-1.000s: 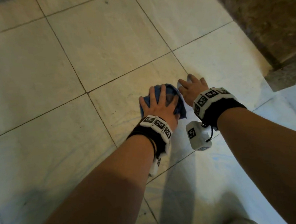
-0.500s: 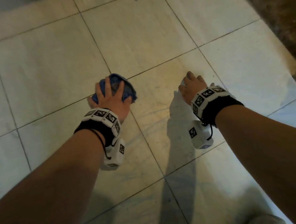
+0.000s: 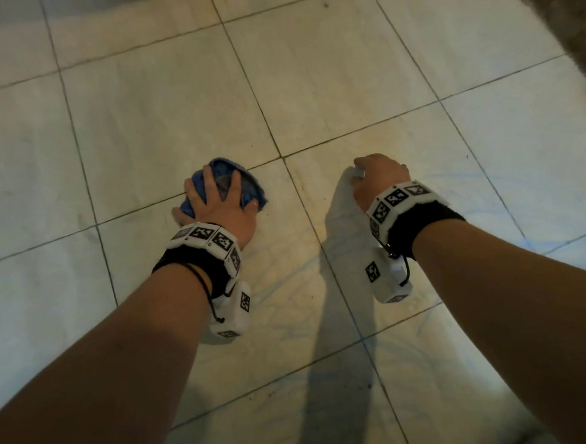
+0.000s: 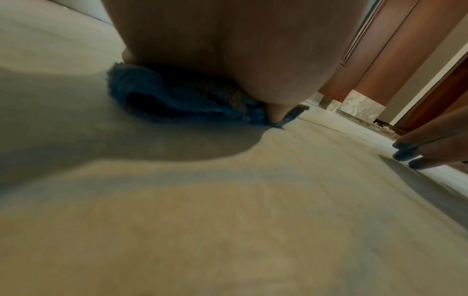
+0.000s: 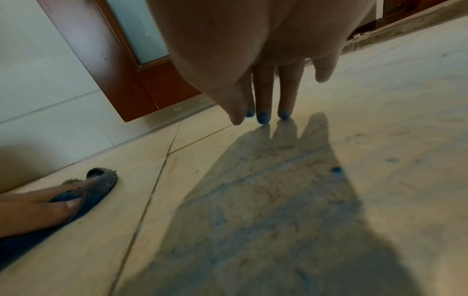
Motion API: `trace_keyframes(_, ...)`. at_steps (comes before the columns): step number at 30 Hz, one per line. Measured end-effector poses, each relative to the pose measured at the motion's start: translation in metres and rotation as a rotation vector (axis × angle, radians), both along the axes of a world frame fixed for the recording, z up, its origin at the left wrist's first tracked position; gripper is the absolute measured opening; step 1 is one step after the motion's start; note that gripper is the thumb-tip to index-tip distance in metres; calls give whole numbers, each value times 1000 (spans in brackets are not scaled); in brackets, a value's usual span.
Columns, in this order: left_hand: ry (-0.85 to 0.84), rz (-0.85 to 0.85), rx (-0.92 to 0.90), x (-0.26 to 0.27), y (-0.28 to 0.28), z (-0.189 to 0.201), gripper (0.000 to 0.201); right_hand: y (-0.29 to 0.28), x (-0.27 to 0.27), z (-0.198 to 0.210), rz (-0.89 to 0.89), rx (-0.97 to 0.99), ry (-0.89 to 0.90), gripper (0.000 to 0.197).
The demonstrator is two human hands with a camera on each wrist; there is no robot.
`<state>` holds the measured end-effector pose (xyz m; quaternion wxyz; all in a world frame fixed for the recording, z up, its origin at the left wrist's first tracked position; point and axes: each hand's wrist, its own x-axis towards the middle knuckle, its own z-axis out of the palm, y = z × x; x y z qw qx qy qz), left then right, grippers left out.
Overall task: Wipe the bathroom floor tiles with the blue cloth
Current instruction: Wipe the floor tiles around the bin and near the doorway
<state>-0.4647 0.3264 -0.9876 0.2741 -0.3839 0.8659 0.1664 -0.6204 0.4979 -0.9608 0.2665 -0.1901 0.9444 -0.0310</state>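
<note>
The crumpled blue cloth lies on the pale floor tiles, across a grout line. My left hand lies flat on it with spread fingers, pressing it down; in the left wrist view the cloth bulges out under the palm. My right hand is a tile's width to the right, holding nothing. Its straight fingers point down and the blue-stained tips touch the floor. The right wrist view shows the cloth under the left hand at lower left.
A red-brown wooden door frame and white wall tiles stand beyond the hands. A rough brown surface borders the floor at top right. Faint blue smears and a blue speck mark the tiles.
My left hand has slid the cloth to the left, away from the right hand, over a grout line. The right hand has stayed put and now props on its fingertips.
</note>
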Motion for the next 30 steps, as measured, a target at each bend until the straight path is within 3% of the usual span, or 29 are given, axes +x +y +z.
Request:
trace_keyframes(5, -13, 27, -15, -14, 15, 4, 64, 12, -5, 3, -25, -17, 74, 32)
trace_keyframes(11, 10, -68, 7, -45, 52, 2, 65, 38, -22, 3, -126, -78, 78, 28)
trace_keyframes(16, 51, -172, 24, -74, 89, -1, 66, 68, -36, 4, -277, -213, 100, 31)
trace_keyframes(20, 64, -252, 35, -98, 118, 0, 66, 92, -46, 6, -393, -302, 97, 44)
trace_keyframes(26, 72, -339, 59, -130, 156, 0, 66, 130, -70, -6, -378, -155, 74, 61)
trace_keyframes(30, 84, -394, 64, -148, 176, -1, 66, 158, -83, -16, -323, -13, 43, 45)
